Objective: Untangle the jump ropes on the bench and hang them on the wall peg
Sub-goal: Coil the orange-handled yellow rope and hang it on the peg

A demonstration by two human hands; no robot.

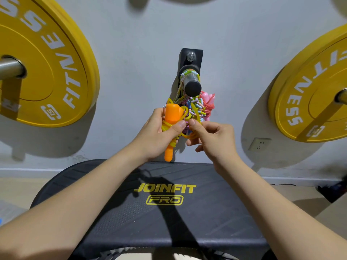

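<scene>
Mid-frame, just below the peg point(192, 88): left hand point(159, 132) is gripping the orange handles point(171, 114) wound in yellow cord point(166, 126), right hand point(210, 136) is pinching one loop; likely best spreading that loop wide, clearing the beaded rope point(189, 73) already draped there.

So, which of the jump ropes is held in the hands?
The yellow plastic rope with orange handles: left hand grips the handles, right hand pinches the cord. The pastel beaded rope and red pink-handled rope hang at the black peg.
</scene>
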